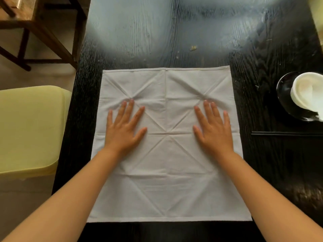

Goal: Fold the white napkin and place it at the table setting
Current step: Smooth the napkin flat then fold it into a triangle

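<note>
A white napkin lies spread flat and square on the dark wooden table, marked by diagonal and straight creases. My left hand rests palm down on its left half, fingers spread. My right hand rests palm down on its right half in the same way. Small wrinkles bunch up at the fingertips of both hands. Neither hand grips the cloth.
At the right stand a white bowl on a black plate, with black chopsticks just below them. A pale yellow cushioned seat sits left of the table. A wooden chair stands at the far left.
</note>
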Demonstrator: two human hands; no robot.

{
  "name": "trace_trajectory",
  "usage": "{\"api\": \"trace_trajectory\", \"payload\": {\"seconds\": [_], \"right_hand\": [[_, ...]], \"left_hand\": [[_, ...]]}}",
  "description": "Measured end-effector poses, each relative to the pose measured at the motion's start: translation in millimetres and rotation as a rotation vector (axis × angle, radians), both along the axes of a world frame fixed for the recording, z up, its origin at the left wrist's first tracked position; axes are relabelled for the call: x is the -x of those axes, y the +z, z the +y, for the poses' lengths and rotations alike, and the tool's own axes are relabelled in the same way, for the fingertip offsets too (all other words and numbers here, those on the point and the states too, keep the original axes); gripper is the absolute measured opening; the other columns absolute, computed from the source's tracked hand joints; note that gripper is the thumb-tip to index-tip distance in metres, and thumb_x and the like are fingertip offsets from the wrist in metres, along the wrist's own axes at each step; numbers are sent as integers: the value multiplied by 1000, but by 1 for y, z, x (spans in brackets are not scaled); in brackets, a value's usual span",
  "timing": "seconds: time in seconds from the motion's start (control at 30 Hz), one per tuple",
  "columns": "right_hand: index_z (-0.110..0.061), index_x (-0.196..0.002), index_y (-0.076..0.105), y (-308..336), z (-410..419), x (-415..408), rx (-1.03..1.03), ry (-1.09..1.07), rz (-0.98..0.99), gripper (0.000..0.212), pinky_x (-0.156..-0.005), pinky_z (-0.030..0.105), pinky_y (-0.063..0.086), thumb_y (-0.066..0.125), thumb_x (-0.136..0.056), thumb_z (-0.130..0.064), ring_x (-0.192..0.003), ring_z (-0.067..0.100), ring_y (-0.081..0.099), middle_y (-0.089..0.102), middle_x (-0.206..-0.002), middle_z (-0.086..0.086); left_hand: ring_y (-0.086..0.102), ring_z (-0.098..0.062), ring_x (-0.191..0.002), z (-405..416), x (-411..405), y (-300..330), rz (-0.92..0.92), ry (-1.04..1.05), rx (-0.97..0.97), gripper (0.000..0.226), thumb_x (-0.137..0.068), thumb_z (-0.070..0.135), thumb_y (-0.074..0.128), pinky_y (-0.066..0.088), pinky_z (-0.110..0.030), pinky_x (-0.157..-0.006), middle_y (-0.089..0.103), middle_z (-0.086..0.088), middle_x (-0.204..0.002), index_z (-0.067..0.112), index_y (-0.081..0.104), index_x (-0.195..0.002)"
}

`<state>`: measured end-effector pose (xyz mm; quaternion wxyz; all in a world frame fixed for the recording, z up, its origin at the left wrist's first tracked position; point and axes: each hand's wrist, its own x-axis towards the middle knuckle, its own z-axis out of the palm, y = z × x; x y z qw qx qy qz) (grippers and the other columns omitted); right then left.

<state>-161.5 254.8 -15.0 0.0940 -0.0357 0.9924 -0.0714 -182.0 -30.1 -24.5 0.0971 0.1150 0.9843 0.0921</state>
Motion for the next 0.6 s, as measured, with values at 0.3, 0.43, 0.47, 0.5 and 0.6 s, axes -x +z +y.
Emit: {"api": "trace_trajectory", "payload": {"seconds": [0.3,0.43,0.47,0.5,0.6], "right_hand": [[-21,-149,4,8,-20,56,68,-119,88,66,-113,47,-11,36,-95,-42,-145,18,-6,-1,-159,4],[-33,-148,9,2,-55,81,-29,191,66,64,-111,55,-8,35,-92,-50,-145,19,-5,0,-159,1],[-35,-148,8,-1,-53,86,-34,181,38,64,-112,56,-8,34,-92,-51,-145,18,-6,-1,-159,-1],[-36,-148,8,-5,-48,91,-29,169,25,63,-112,55,-7,33,-92,-52,-145,17,-6,-1,-159,-2],[-35,-148,10,-8,-19,105,-17,174,32,61,-114,51,-4,31,-92,-51,-146,17,-3,3,-159,0]], "left_hand": [[-5,-19,-146,1,65,5,79,334,-30,70,-94,50,34,-11,-59,-110,-1,-7,-159,18,7,-150],[-3,-18,-146,51,74,5,125,-122,26,70,-84,61,19,-11,-57,-110,2,1,-159,34,11,-148],[-4,-17,-146,53,76,2,91,-128,56,70,-83,64,17,-9,-57,-110,2,2,-160,37,9,-147],[-4,-17,-146,50,79,-2,61,-103,59,71,-82,65,18,-8,-56,-111,1,4,-160,39,9,-147],[-4,-18,-146,26,88,-8,47,-25,19,74,-79,68,18,-5,-54,-113,-1,2,-160,41,11,-147]]}}
